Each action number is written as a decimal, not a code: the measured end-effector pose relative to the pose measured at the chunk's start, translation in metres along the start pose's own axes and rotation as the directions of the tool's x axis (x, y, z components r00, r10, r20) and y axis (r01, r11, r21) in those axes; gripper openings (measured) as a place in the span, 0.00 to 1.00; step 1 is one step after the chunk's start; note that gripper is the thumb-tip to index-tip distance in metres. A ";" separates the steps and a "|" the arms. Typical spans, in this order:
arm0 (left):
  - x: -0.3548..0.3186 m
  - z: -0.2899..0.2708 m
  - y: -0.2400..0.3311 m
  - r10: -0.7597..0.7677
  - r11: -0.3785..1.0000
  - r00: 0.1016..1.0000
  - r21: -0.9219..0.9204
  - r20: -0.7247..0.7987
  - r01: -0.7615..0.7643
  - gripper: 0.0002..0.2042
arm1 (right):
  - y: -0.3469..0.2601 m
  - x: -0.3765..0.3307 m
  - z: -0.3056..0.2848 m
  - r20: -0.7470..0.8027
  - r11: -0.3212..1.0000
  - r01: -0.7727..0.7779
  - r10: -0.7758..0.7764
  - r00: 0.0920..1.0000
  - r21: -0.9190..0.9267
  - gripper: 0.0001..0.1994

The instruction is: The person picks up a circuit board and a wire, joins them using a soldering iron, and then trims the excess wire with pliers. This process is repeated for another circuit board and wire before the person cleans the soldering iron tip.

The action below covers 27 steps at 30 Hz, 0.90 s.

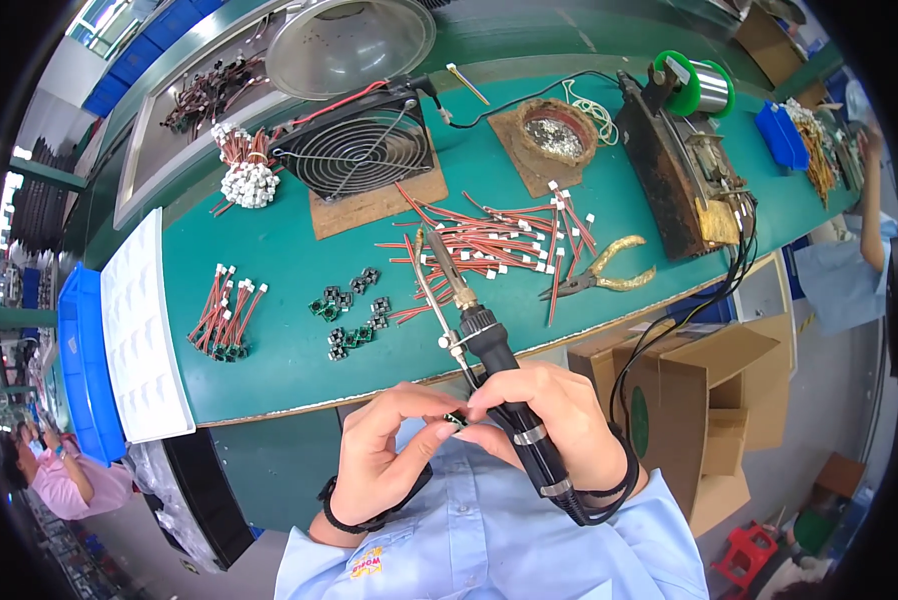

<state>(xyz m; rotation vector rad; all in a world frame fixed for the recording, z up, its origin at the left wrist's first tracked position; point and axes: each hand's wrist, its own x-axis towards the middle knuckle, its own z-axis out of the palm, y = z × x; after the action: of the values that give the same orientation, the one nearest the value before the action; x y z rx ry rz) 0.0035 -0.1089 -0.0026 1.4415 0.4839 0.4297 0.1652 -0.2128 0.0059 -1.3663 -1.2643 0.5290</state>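
Observation:
Close to my body, just off the bench's near edge, my left hand pinches a small dark green circuit board between thumb and fingertips. My right hand is wrapped round a black soldering iron with a thin metal feed tube clamped alongside. Its thumb and forefinger reach the same board, and fingers partly cover it. The iron's tip points away over the bench, above a loose pile of red and black wires with white connectors. Several small boards lie left of the iron, and a bunch of wired boards lies farther left.
Yellow-handled pliers lie right of the wires. Behind stand a fan, a round solder dish and a solder feeder with a green spool. A white tray and blue bin border the left; cardboard boxes stand right.

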 end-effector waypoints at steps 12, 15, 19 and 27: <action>0.005 -0.013 0.000 -0.114 0.852 0.975 -0.487 0.189 0.194 0.08 | 0.001 0.001 0.005 -0.018 0.999 0.021 -0.021 1.000 0.037 0.20; 0.007 -0.009 0.001 -0.167 0.873 0.976 -0.440 0.139 0.212 0.05 | 0.002 0.002 0.005 -0.015 1.000 0.025 -0.025 1.000 0.014 0.20; 0.008 -0.001 0.000 -0.096 0.849 0.994 -0.515 0.061 0.114 0.05 | -0.003 0.003 0.004 -0.101 0.999 -0.040 0.041 0.994 0.016 0.19; 0.015 -0.013 -0.011 -0.115 0.795 0.982 -0.579 0.148 0.180 0.05 | 0.006 -0.008 -0.002 -0.146 0.986 -0.107 0.126 0.981 0.128 0.22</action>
<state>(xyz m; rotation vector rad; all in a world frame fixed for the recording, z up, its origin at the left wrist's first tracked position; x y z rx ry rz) 0.0092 -0.0909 -0.0156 0.8045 0.3302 0.3343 0.1667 -0.2189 -0.0022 -1.3588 -1.0169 0.5605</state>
